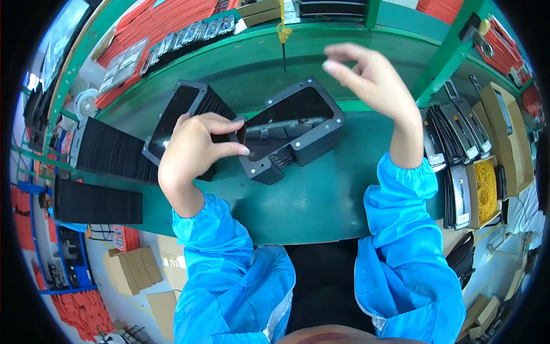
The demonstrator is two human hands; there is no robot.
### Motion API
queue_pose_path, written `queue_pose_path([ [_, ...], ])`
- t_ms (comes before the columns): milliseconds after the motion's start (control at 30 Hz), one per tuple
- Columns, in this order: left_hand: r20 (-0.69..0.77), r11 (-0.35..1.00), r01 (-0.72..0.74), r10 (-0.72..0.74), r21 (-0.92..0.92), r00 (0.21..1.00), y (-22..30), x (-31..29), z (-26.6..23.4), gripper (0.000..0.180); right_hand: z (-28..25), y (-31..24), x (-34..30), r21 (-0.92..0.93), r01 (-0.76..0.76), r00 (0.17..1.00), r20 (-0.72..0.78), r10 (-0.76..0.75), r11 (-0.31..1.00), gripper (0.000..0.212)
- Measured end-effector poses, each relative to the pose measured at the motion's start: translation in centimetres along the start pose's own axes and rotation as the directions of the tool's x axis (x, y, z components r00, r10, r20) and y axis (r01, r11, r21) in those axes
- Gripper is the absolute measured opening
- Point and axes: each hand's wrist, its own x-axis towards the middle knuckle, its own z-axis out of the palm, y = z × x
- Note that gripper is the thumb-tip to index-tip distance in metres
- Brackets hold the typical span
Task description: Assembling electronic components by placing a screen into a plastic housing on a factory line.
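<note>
My left hand (195, 146) is closed, thumb and fingers pinching the edge of a dark, thin, glossy piece (240, 135) at the left end of a black box-like fixture (322, 137). Most of that piece is hidden by the hand, so its full shape does not show. The fixture lies tilted on the green bench, with a thick rim, bolts at its corners and an opening along the near side. My right hand (381, 86) is raised beyond the fixture's right end, fingers apart and holding nothing. Behind my left hand stands a second black fixture (182, 92) with dark plates inside.
Stacks of black panels (98, 199) line the bench's left side. A yellow-handled tool (284, 34) hangs above the fixture. To the right are packaged dark parts (458, 135), a cardboard box (510, 155) and a yellow coil (487, 192). A green shelf frame (389, 49) bounds the back.
</note>
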Motion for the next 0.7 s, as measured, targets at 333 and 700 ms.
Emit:
queue_pose_path([
  [333, 0.003, 0.985, 0.14, -0.141, 0.104, 0.99, 0.3, 0.2, 0.1, 0.081, 2.4, -5.9, -0.2, 0.889, -0.068, 0.97, 0.165, -0.179, 0.452, 0.034],
  [700, -0.11, 0.975, -0.194, 0.206, 0.109, 0.972, 0.9, -1.3, 1.1, 0.106, 2.6, -5.4, -1.0, 0.674, 0.064, 0.449, 0.639, -0.625, 0.736, 0.027],
])
